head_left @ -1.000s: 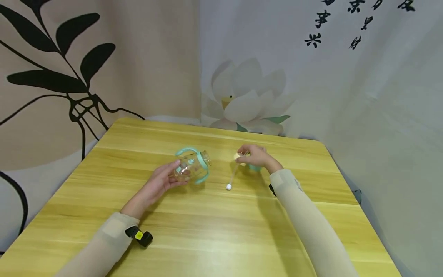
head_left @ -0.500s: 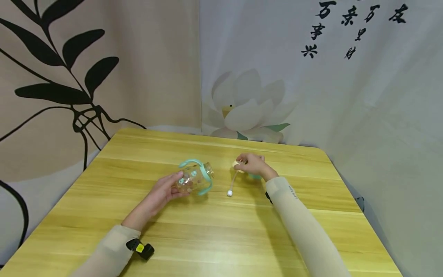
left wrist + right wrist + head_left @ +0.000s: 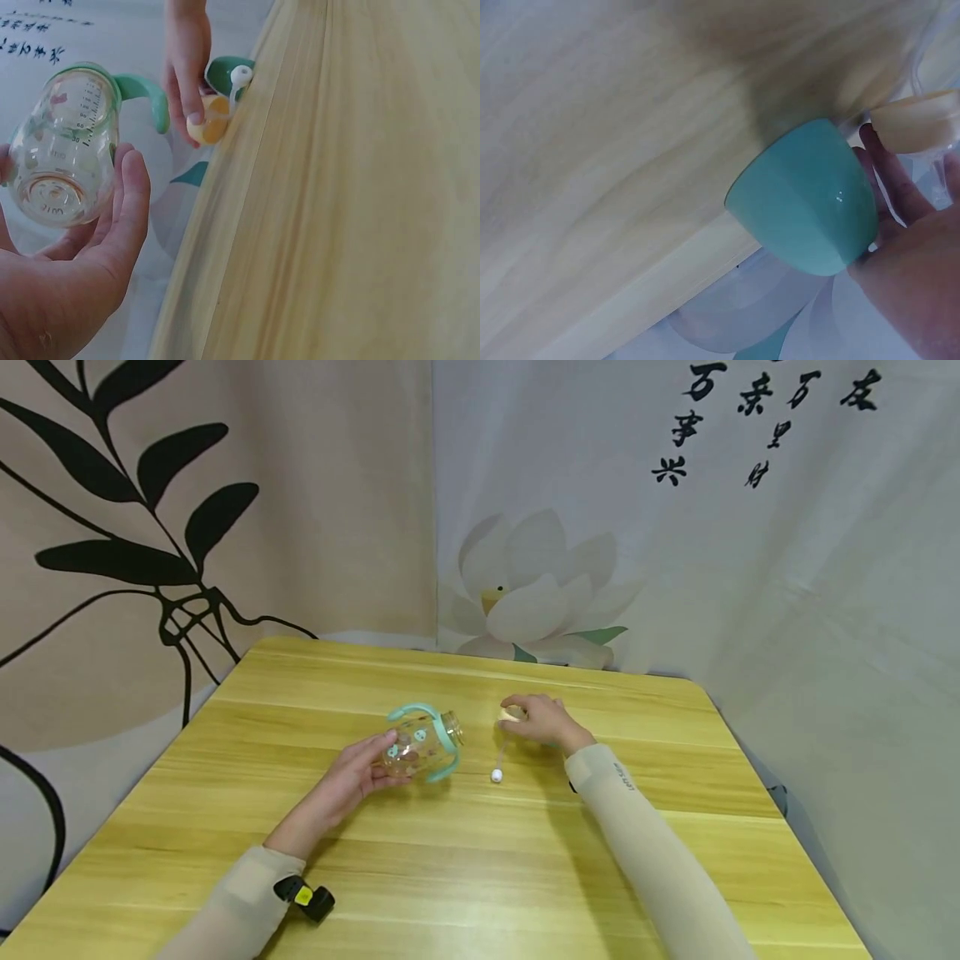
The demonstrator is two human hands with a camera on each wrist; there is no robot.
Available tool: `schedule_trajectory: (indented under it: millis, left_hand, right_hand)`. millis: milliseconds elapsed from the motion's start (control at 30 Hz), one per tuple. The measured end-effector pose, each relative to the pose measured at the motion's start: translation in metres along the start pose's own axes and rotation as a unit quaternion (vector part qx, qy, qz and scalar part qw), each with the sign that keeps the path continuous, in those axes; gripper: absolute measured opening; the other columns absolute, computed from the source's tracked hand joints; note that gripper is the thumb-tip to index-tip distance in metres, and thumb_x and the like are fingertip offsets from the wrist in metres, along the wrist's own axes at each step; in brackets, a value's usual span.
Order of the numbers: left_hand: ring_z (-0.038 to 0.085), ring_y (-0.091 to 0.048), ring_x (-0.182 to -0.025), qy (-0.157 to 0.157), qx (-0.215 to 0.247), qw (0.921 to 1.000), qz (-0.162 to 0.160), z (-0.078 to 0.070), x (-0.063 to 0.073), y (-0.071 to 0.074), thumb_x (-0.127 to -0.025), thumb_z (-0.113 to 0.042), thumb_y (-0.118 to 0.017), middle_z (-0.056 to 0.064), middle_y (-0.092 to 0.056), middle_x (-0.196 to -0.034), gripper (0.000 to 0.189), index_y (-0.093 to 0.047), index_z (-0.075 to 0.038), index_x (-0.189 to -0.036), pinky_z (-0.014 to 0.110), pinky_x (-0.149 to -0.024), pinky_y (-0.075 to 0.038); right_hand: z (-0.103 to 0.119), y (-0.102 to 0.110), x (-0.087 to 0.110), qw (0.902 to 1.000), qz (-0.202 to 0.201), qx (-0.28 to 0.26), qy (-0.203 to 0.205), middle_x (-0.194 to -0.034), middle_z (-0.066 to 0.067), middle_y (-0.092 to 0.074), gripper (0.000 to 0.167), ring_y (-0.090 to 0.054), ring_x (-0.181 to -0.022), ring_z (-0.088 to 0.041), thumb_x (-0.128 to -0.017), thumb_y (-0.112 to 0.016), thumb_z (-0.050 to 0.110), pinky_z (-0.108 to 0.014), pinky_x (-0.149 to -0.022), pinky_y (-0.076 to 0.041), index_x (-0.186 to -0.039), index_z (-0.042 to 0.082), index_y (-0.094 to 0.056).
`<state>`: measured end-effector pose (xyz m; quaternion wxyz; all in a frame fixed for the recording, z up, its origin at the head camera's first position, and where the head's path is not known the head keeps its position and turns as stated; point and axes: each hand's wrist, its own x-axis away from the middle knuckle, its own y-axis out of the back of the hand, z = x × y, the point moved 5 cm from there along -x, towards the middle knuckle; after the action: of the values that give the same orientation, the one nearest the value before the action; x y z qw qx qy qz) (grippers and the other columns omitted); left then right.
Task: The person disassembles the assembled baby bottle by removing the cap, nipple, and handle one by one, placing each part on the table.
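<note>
My left hand (image 3: 357, 770) grips a clear baby bottle (image 3: 408, 750) by its lower body. The bottle has mint handles (image 3: 444, 770) and lies tilted in the air, its uncovered neck facing right. In the left wrist view, measuring marks show on its side. To the right, my right hand (image 3: 547, 723) pinches a pale yellow bottle lid (image 3: 512, 715) between thumb and fingers. From this lid hangs a thin straw with a white end piece (image 3: 497, 776). A mint cap (image 3: 810, 199) sits beside the lid against the right hand's fingers, mostly hidden in the head view.
Both hands are over a wooden table (image 3: 450, 877). Behind it hangs a light curtain (image 3: 360, 510) with printed leaves, a lotus and black characters. A black wrist camera (image 3: 303, 896) with a yellow patch sits at the left sleeve.
My right hand has shifted a little left with the lid and straw, closer to the bottle neck. The left hand and bottle stay nearly still lately; the head view tilted up earlier.
</note>
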<state>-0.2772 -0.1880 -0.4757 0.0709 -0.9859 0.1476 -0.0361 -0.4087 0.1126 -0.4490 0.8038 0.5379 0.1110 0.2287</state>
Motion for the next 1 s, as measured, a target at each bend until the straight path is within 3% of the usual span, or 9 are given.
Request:
schedule_trajectory:
  millis: [400, 533, 700, 800, 867, 933, 1000]
  left_hand:
    - [0.021, -0.075, -0.105, 0.003, 0.011, 0.9999, 0.004, 0.001, -0.002, -0.009, -0.114, -0.040, -0.048, 0.010, -0.070, -0.121, 0.060, -0.048, 0.010, -0.147, 0.037, -0.098, -0.062]
    - [0.021, -0.075, -0.105, 0.007, 0.020, 0.9998, 0.007, 0.001, -0.004, -0.013, -0.114, -0.039, -0.049, 0.009, -0.071, -0.120, 0.060, -0.048, 0.011, -0.146, 0.037, -0.098, -0.062]
    - [0.021, -0.074, -0.107, 0.008, 0.037, 0.9993, 0.004, -0.003, -0.008, -0.017, -0.113, -0.039, -0.050, 0.010, -0.069, -0.123, 0.062, -0.044, 0.012, -0.148, 0.039, -0.099, -0.061]
    - [0.021, -0.074, -0.106, 0.005, 0.044, 0.9990, -0.003, -0.005, -0.010, -0.018, -0.113, -0.039, -0.051, 0.009, -0.069, -0.122, 0.061, -0.045, 0.011, -0.148, 0.038, -0.099, -0.061]
    - [0.021, -0.074, -0.107, 0.001, 0.043, 0.9991, -0.005, -0.007, -0.012, -0.019, -0.113, -0.040, -0.051, 0.008, -0.069, -0.122, 0.061, -0.045, 0.010, -0.148, 0.038, -0.100, -0.061]
    - [0.021, -0.074, -0.107, -0.003, 0.043, 0.9991, -0.006, -0.009, -0.014, -0.021, -0.113, -0.041, -0.051, 0.008, -0.069, -0.123, 0.062, -0.045, 0.010, -0.149, 0.038, -0.100, -0.061]
    - [0.021, -0.074, -0.108, -0.010, 0.041, 0.9991, -0.005, -0.013, -0.018, -0.025, -0.113, -0.041, -0.050, 0.009, -0.069, -0.124, 0.063, -0.045, 0.010, -0.149, 0.039, -0.100, -0.061]
  right_hand:
    - [-0.007, 0.003, 0.013, 0.9999, 0.004, 0.003, -0.011, -0.150, -0.017, -0.058, 0.073, -0.045, -0.143, -0.040, -0.101, -0.065, 0.053, -0.065, -0.118, -0.029, -0.163, 0.020, -0.042]
    - [-0.003, 0.009, 0.021, 1.0000, -0.007, 0.002, -0.005, -0.162, -0.019, -0.046, 0.077, -0.034, -0.151, -0.042, -0.100, -0.067, 0.052, -0.067, -0.123, -0.022, -0.164, 0.019, -0.039]
    - [0.007, 0.020, 0.034, 0.9990, -0.039, 0.002, 0.022, -0.164, -0.017, -0.042, 0.074, -0.034, -0.149, -0.040, -0.101, -0.067, 0.049, -0.067, -0.123, -0.023, -0.164, 0.019, -0.040]
    - [0.017, 0.027, 0.043, 0.9960, -0.076, -0.012, 0.045, -0.155, -0.014, -0.052, 0.062, -0.041, -0.143, -0.037, -0.104, -0.064, 0.046, -0.065, -0.120, -0.027, -0.157, 0.016, -0.050]
    - [0.025, 0.032, 0.048, 0.9914, -0.110, -0.038, 0.061, -0.141, -0.011, -0.062, 0.050, -0.050, -0.132, -0.034, -0.106, -0.063, 0.043, -0.060, -0.115, -0.033, -0.146, 0.013, -0.061]
    - [0.033, 0.036, 0.055, 0.9846, -0.128, -0.094, 0.073, -0.121, -0.008, -0.070, 0.039, -0.059, -0.114, -0.031, -0.108, -0.062, 0.039, -0.053, -0.102, -0.045, -0.134, 0.011, -0.069]
    - [0.041, 0.038, 0.060, 0.9761, -0.119, -0.161, 0.085, -0.107, -0.005, -0.072, 0.034, -0.063, -0.098, -0.028, -0.108, -0.062, 0.036, -0.045, -0.088, -0.051, -0.129, 0.011, -0.072]
